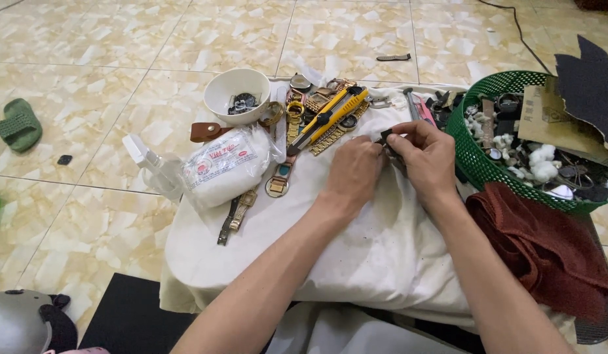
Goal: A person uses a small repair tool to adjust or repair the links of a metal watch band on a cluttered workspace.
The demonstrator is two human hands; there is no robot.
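Both hands, left (353,174) and right (425,154), pinched shut on small dark watch part (384,137) above white cloth (382,249), beside yellow utility knife (327,118).

A yellow-and-black utility knife (327,117) lies far on the white cloth (382,242); right, a green mesh basket (471,154) and dark-red towel (543,246); the floor (120,59) is cream-marbled tile.

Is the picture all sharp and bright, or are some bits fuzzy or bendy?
In the head view, soft even light, only faint shadows under the left hand and right hand; the floor tiles shine a little; tile lines bend near the edges; the small dark part they pinch is too small to make out; the yellow utility knife looks sharp.
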